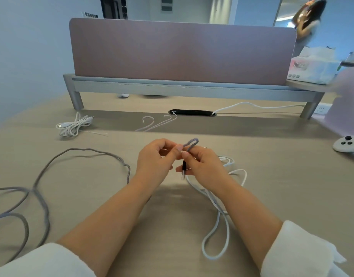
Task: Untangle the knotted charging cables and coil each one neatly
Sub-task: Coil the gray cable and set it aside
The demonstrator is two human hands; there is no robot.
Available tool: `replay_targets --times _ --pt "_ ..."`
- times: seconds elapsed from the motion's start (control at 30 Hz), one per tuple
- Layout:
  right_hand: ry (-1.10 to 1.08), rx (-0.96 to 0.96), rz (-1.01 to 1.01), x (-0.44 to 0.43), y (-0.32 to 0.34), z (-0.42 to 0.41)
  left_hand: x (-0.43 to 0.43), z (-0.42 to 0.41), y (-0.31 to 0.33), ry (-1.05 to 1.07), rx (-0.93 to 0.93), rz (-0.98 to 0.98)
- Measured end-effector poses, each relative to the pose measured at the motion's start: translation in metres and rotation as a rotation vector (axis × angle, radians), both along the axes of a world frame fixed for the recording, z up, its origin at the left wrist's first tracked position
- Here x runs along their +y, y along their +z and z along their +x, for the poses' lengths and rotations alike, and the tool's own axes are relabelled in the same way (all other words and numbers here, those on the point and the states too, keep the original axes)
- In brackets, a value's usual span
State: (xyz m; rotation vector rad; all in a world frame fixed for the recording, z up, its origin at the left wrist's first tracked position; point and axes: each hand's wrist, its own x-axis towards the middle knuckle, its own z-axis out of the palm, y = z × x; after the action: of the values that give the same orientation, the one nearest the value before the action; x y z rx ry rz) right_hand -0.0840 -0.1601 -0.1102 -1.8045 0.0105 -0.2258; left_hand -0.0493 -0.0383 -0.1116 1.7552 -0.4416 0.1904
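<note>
One wide beige desk top (272,196) fills the view, with a mauve fabric divider panel (182,52) standing on a grey riser along its far edge. A long grey braided charging cable (129,173) sprawls in loose, overlapping curves over the near left of the desk and runs up to the hands at centre. A white smooth charging cable (228,232) lies in slack loops at the near right, passing under the right forearm. The left hand (158,160) pinches the grey cable between thumb and fingertips; the right hand (204,166), touching it, pinches the same cable, and a small grey loop stands up between them. A bundled white cable (74,125) rests at the far left. A white game controller (346,145) sits at the right edge. The grey cable's black plug (184,166) hangs below the right fingers.
</note>
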Motion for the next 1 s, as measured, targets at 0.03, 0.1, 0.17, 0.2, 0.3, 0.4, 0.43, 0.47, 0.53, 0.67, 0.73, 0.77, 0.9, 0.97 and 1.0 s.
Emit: replay_targets --times 0.03,0.1,0.17,0.2,0.3,0.4,0.43,0.47,0.53,0.67,0.73,0.77,0.9,0.97,1.0 --pt "-0.003 -0.022 -0.025 0.001 0.001 0.0 -0.002 -0.002 0.0 -0.005 0.053 -0.03" --pt "0.003 -0.056 -0.067 0.001 0.001 -0.001 -0.004 -0.003 0.001 -0.001 0.14 -0.079" --pt "0.032 -0.085 -0.084 0.001 0.002 -0.004 -0.004 -0.003 0.002 0.025 0.182 -0.067" --pt "0.045 -0.105 -0.063 0.001 0.003 -0.005 -0.004 -0.002 0.002 0.028 0.192 -0.05" --pt "0.038 -0.154 0.107 0.001 0.007 -0.007 -0.003 -0.004 0.005 -0.014 0.183 -0.03" --pt "0.007 -0.16 0.123 -0.001 0.004 -0.004 -0.003 -0.007 0.007 -0.081 0.153 -0.007" --pt "0.016 -0.148 0.141 -0.001 0.003 -0.004 -0.003 -0.008 0.007 -0.104 0.15 -0.004" --pt "0.032 -0.139 0.164 -0.001 0.004 -0.004 -0.003 -0.008 0.007 -0.124 0.15 -0.005" --pt "0.046 -0.13 0.244 -0.001 0.005 -0.004 -0.003 -0.008 0.007 -0.165 0.154 0.013" --pt "0.014 -0.126 0.424 -0.005 0.005 -0.002 -0.003 -0.011 0.009 -0.339 0.212 0.094" --pt "-0.026 -0.135 0.467 -0.007 0.005 -0.001 -0.004 -0.013 0.009 -0.385 0.24 0.138" --pt "-0.046 -0.141 0.502 -0.008 0.005 -0.001 -0.005 -0.014 0.008 -0.39 0.254 0.158" --pt "0.007 -0.114 0.497 -0.008 0.006 -0.004 -0.004 -0.014 0.008 -0.354 0.303 0.126" --pt "0.039 -0.082 0.464 -0.007 0.006 -0.005 -0.002 -0.012 0.009 -0.32 0.313 0.106" --pt "0.045 -0.074 0.484 -0.007 0.006 -0.005 -0.002 -0.012 0.009 -0.311 0.314 0.11"
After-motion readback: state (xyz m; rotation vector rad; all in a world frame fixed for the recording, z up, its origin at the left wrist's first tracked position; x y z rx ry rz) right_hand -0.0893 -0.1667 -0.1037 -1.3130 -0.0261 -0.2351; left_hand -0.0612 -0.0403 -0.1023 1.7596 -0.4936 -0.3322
